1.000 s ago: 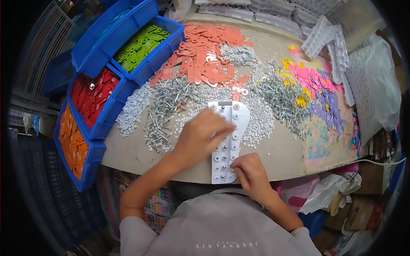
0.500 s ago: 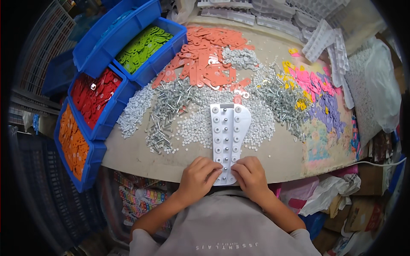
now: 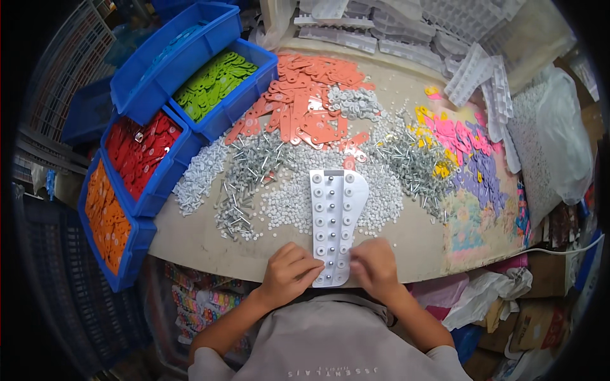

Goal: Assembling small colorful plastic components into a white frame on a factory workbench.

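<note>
The white holder point(image 3: 358, 192) lies lengthwise on the tabletop point(image 3: 190, 244), its near end between the two hands and the rest reaching straight ahead of them. Its far end bulges out on the right hand's side.

The left hand point(image 3: 289, 273) is at the holder's left edge near the close end, thumb and finger drawn together with the tips over that edge; I cannot tell whether a small piece is pinched there. The right hand point(image 3: 376, 270) is just beside the right edge, fingers curled inward but blurred, so what it grips, if anything, cannot be told.

Two rows of white rings point(image 3: 321, 221) run ahead from the hands along the holder, with a row of shiny metal knobs point(image 3: 332, 221) between them.

Ahead of the left hand lie white beads point(image 3: 289, 209) and loose metal pins point(image 3: 238, 203); farther ahead, beyond the holder, are coral strips point(image 3: 295, 127). Well left of that hand is a blue box point(image 3: 138, 244) of orange pieces point(image 3: 105, 219). Far ahead and right of the right hand are purple pieces point(image 3: 483, 171).
</note>
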`<act>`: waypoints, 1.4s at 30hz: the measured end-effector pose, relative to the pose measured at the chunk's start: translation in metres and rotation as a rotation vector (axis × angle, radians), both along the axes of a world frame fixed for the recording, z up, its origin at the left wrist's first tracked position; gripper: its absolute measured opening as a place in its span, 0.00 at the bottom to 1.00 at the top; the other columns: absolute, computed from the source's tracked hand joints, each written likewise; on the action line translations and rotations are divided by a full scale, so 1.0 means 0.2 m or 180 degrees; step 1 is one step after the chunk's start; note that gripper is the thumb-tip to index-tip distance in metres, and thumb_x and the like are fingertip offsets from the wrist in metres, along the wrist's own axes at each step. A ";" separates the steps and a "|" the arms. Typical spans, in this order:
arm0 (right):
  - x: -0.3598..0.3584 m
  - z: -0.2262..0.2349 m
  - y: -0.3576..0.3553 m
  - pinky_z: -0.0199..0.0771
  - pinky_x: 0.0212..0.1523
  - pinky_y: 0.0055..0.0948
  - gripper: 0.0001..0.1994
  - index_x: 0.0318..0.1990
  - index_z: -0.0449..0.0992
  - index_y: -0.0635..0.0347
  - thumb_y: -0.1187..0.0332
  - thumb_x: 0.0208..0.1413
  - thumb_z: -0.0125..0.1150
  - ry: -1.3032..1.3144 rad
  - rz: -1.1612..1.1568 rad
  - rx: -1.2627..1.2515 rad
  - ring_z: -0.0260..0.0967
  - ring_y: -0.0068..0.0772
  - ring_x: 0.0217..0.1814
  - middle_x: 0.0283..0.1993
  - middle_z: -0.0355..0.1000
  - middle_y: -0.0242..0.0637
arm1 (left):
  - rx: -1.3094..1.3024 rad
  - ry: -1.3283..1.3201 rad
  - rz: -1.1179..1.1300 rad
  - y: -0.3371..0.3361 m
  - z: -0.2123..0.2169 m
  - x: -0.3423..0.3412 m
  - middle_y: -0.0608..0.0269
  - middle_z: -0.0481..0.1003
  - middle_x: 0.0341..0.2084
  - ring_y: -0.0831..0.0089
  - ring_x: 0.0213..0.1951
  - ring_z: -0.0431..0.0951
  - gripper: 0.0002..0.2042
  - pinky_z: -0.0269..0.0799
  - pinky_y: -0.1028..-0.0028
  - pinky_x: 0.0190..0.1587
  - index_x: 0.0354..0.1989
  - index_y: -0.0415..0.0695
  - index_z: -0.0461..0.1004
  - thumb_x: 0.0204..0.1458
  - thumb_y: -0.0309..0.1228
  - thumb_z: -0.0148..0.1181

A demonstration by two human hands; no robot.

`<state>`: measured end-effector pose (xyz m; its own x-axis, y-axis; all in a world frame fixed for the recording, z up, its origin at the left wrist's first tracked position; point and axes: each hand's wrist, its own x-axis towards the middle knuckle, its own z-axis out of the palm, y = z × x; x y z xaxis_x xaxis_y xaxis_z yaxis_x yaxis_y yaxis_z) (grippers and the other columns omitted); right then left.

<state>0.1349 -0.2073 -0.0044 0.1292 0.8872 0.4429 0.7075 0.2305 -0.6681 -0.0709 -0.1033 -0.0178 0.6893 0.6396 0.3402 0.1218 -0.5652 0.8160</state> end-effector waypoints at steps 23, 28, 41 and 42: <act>0.58 -0.21 1.16 0.71 0.43 0.43 0.06 0.38 0.78 0.58 0.73 0.52 0.61 -0.1547 -0.1086 -0.0040 0.72 0.46 0.40 0.32 0.74 0.41 | 0.1305 0.0533 0.0467 1.12 -0.14 1.02 0.59 0.75 0.32 0.56 0.43 0.76 0.06 0.74 0.58 0.43 0.35 0.42 0.79 0.47 0.24 0.63; 0.59 -0.22 1.13 0.72 0.42 0.44 0.05 0.36 0.76 0.58 0.74 0.52 0.61 -0.1436 -0.1146 -0.0066 0.72 0.47 0.40 0.32 0.74 0.42 | 0.1459 0.0531 0.0402 1.12 -0.15 1.03 0.59 0.74 0.31 0.55 0.42 0.75 0.06 0.73 0.57 0.43 0.34 0.43 0.78 0.46 0.24 0.64; 0.27 0.22 0.40 0.69 0.44 0.33 0.03 0.37 0.76 0.64 0.76 0.56 0.63 0.0344 -0.1107 -0.0080 0.71 0.35 0.41 0.36 0.75 0.38 | 0.2299 0.0414 0.0229 1.13 -0.21 1.07 0.59 0.73 0.31 0.59 0.42 0.74 0.01 0.70 0.62 0.44 0.27 0.44 0.77 0.46 0.25 0.63; 0.23 0.21 0.33 0.67 0.42 0.30 0.04 0.38 0.76 0.63 0.75 0.56 0.63 0.0365 -0.1061 -0.0132 0.71 0.30 0.40 0.36 0.75 0.35 | 0.2269 0.0445 0.0239 1.13 -0.22 1.07 0.59 0.73 0.31 0.59 0.42 0.74 0.01 0.70 0.62 0.44 0.27 0.44 0.77 0.46 0.25 0.63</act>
